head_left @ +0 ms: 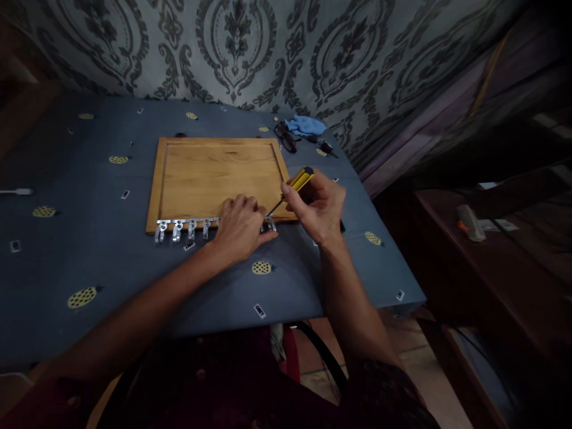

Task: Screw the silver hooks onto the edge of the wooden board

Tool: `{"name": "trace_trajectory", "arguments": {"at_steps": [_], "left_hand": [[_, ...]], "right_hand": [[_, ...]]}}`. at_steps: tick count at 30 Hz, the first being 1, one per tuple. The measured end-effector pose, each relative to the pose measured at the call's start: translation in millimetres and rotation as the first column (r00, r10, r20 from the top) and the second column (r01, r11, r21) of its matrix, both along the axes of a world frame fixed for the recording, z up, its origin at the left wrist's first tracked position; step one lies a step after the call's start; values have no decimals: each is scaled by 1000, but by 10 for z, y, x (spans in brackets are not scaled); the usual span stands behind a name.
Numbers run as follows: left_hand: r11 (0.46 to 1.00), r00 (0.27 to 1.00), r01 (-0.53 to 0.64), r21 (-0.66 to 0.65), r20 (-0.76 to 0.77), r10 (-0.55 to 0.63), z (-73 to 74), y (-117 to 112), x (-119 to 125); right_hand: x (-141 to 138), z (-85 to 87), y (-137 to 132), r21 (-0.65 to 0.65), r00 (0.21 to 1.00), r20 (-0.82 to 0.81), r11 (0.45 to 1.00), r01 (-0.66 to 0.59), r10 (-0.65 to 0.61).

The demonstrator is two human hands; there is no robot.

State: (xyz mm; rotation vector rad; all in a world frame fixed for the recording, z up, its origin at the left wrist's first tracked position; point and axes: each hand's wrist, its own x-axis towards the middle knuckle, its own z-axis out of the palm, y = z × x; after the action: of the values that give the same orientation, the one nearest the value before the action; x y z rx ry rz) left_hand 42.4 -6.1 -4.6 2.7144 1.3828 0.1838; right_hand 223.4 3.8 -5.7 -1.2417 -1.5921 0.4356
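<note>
A wooden panel (pixel 218 173) with a raised frame lies flat on the cloth-covered table. Along its near edge runs a metal hook rail (pixel 192 225) with several silver hooks pointing toward me. My left hand (pixel 241 226) presses down over the rail's middle, fingers bent on the wood and thumb stretched right past the near edge; it hides part of the rail. In my right hand (pixel 319 205) is a yellow-and-black screwdriver (pixel 300 179), gripped by its handle and tilted. Its tip meets the rail near the right-end hook (pixel 271 223); any screw there is too small to make out.
Behind the panel's right corner lie dark glasses (pixel 286 137), a blue cloth (pixel 306 125) and a bunch of keys (pixel 325 145). A white cable plug (pixel 20 192) is at the far left. A patterned curtain (pixel 236 47) hangs along the table's back edge.
</note>
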Motion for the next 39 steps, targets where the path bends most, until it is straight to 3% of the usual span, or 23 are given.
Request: {"name": "trace_trajectory", "arguments": {"at_steps": [3, 8, 18, 28, 39], "left_hand": [[1000, 1000, 1, 26, 10, -2, -22, 2, -2], [998, 999, -8, 62, 36, 6, -70, 5, -2], [1000, 1000, -9, 2, 5, 9, -9, -7, 0], [1000, 1000, -11, -27, 14, 11, 3, -7, -2], [1000, 1000, -4, 18, 28, 3, -34, -5, -4]], "right_hand": [[-10, -16, 6, 52, 999, 16, 998, 38, -39], [-7, -23, 10, 34, 1000, 16, 999, 5, -5], [13, 46, -15, 1, 996, 22, 996, -86, 85], [31, 37, 10, 79, 999, -35, 997, 20, -17], [23, -9, 15, 11, 1000, -4, 1000, 8, -8]]}}
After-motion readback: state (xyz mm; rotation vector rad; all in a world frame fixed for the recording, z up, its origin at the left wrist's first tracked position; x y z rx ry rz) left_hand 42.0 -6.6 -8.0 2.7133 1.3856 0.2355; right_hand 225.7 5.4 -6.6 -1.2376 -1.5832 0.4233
